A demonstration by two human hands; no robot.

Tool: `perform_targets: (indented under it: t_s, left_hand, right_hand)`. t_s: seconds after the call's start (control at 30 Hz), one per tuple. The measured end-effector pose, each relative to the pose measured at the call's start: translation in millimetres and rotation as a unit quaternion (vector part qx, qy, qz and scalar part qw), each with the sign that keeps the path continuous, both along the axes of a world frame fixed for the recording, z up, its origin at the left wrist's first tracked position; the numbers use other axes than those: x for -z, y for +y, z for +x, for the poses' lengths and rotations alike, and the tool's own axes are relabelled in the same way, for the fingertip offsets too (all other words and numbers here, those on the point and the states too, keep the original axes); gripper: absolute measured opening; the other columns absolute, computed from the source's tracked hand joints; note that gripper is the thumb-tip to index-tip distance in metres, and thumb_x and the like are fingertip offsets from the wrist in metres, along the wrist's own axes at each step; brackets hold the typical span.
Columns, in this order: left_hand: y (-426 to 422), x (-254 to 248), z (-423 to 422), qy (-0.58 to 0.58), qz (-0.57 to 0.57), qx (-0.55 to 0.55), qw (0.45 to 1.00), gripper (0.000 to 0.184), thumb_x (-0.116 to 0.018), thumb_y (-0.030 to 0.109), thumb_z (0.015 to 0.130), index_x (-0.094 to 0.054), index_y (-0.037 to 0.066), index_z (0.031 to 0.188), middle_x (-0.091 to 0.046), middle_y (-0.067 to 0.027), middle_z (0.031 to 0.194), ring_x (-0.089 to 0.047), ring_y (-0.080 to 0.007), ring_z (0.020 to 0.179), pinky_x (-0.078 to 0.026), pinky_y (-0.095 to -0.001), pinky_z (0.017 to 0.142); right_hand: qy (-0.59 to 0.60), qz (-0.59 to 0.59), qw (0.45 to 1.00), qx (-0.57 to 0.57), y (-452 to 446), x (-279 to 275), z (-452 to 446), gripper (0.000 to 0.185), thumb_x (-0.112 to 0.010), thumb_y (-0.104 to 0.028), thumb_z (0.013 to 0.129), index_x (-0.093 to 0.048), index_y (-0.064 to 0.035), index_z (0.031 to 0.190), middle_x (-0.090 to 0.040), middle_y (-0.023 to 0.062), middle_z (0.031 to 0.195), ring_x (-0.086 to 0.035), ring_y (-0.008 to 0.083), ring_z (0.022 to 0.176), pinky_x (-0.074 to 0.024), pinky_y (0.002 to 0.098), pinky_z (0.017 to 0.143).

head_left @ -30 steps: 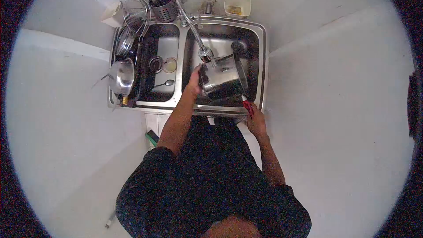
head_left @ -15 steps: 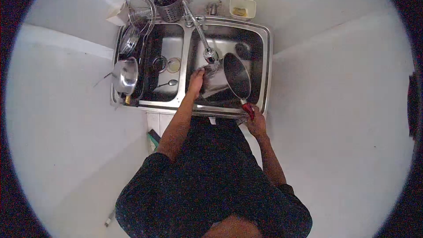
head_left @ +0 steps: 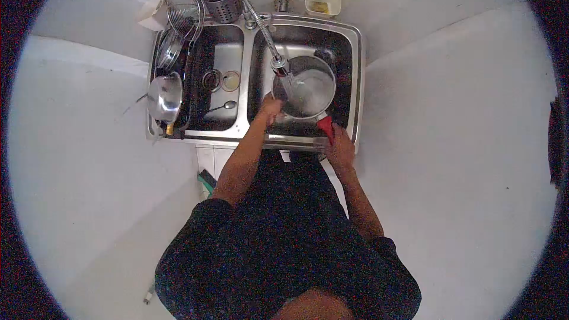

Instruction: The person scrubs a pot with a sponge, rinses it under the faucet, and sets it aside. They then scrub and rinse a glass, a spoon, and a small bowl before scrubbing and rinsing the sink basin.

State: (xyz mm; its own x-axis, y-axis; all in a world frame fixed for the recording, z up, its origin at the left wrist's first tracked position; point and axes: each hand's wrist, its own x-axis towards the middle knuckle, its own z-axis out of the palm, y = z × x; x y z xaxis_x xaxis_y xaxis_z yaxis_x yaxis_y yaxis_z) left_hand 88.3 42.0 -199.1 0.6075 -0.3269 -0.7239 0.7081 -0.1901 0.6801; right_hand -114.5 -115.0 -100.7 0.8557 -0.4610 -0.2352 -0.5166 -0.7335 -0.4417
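Observation:
A round metal pan [head_left: 311, 92] with a red handle [head_left: 325, 125] is in the right basin of the sink, its wide grey face turned up. My right hand [head_left: 341, 148] is closed around the handle at the front of the basin. At the pan's lower left edge, my left hand [head_left: 271, 110] is curled against the side, its fingertips partly hidden. The faucet head [head_left: 280, 65] hangs above the pan's left part, and a pale stream of water seems to fall from it. Whether the inside or the underside faces up I cannot tell.
In the left basin lie a spoon [head_left: 228, 105] and small round lids [head_left: 230, 80]. A steel bowl [head_left: 166, 96] and a wire strainer [head_left: 182, 15] crowd its left side. Behind stand a cutlery holder [head_left: 225, 9] with several utensils and a white tub [head_left: 323, 2].
The pan has turned from standing on its side to lying flatter, and shifted left under the faucet. My left hand has moved slightly down along its edge. My right hand keeps hold of the handle.

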Motion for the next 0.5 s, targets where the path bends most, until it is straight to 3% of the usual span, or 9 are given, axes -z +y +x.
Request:
perform_targets:
  t_s: [0.03,0.1,0.17,0.2,0.23,0.33,0.43,0.5]
  left_hand:
    - [0.0,12.2,-0.3,-0.023,-0.003,-0.01,1.0,0.033,-0.051,0.019,0.087,-0.057,0.004,0.116,-0.064,-0.0123,0.106,-0.064,-0.026,0.09,-0.054,-0.0379,0.064]
    - [-3.0,38.0,-1.8,-0.051,-0.037,-0.029,0.998,0.028,-0.049,0.007,0.086,-0.058,0.004,0.112,-0.066,-0.0108,0.098,-0.067,-0.023,0.082,-0.056,-0.0349,0.053]
    - [-7.8,78.0,7.1,-0.047,-0.136,-0.034,0.989,0.031,-0.046,0.002,0.084,-0.058,0.005,0.113,-0.066,-0.0105,0.098,-0.067,-0.0217,0.079,-0.057,-0.034,0.056]
    - [-13.3,72.9,9.3,-0.044,-0.186,-0.036,0.981,0.033,-0.044,0.0,0.084,-0.058,0.005,0.113,-0.066,-0.0104,0.099,-0.067,-0.0211,0.077,-0.058,-0.0335,0.057]
    - [-17.3,67.3,10.2,-0.039,-0.159,-0.03,0.986,0.033,-0.044,0.0,0.083,-0.058,0.005,0.113,-0.066,-0.0102,0.099,-0.068,-0.0214,0.078,-0.058,-0.0338,0.058]
    - [-27.7,22.9,16.8,-0.064,-0.082,-0.009,0.995,0.036,-0.043,0.001,0.082,-0.058,0.007,0.115,-0.066,-0.0112,0.101,-0.068,-0.0229,0.077,-0.059,-0.0347,0.062]
    - [-28.0,-23.6,22.6,-0.065,0.016,0.099,0.993,0.032,-0.047,0.004,0.083,-0.056,0.001,0.113,-0.065,-0.0132,0.101,-0.068,-0.0255,0.076,-0.06,-0.0382,0.065]
    - [-26.3,-49.8,22.2,-0.07,0.063,0.165,0.982,0.031,-0.049,0.006,0.082,-0.054,-0.004,0.111,-0.064,-0.0167,0.099,-0.068,-0.0278,0.075,-0.06,-0.0394,0.063]
  right_hand:
    - [0.032,0.001,0.999,0.016,1.7,-9.4,5.9,0.05,-0.067,-0.018,0.076,-0.052,-0.0023,0.121,-0.061,0.0215,0.107,-0.06,0.0369,0.1,-0.0478,0.0439,0.086]
    - [-0.017,0.023,0.999,0.027,-2.7,-0.7,4.5,0.046,-0.068,-0.019,0.077,-0.055,-0.0011,0.118,-0.061,0.021,0.103,-0.06,0.0365,0.097,-0.0478,0.044,0.084]
    - [-0.021,0.054,0.998,0.023,-11.0,7.7,6.4,0.042,-0.068,-0.02,0.078,-0.057,0.0002,0.113,-0.062,0.0209,0.1,-0.06,0.0364,0.095,-0.0476,0.0441,0.082]
    - [0.0,0.073,0.997,0.016,-18.8,9.5,9.4,0.04,-0.068,-0.021,0.079,-0.058,0.001,0.111,-0.062,0.0211,0.099,-0.06,0.0366,0.094,-0.0475,0.0442,0.082]
    - [0.022,0.093,0.995,0.01,-26.9,10.2,10.6,0.038,-0.067,-0.021,0.08,-0.059,0.0017,0.109,-0.062,0.0212,0.098,-0.061,0.0367,0.093,-0.0473,0.0443,0.081]
    - [-0.062,0.121,0.991,-0.016,-41.1,8.6,9.9,0.036,-0.068,-0.024,0.081,-0.061,0.0031,0.104,-0.063,0.0222,0.092,-0.061,0.0367,0.088,-0.0474,0.044,0.078]
    - [-0.071,0.088,0.993,-0.019,-46.9,-9.3,5.0,0.04,-0.065,-0.034,0.081,-0.06,0.0021,0.099,-0.061,0.0227,0.093,-0.058,0.0412,0.092,-0.0453,0.0483,0.083]
    - [-0.011,0.094,0.994,-0.051,-56.9,-26.1,5.6,0.039,-0.063,-0.034,0.082,-0.06,0.0021,0.096,-0.061,0.0236,0.092,-0.058,0.0414,0.091,-0.0455,0.0492,0.081]
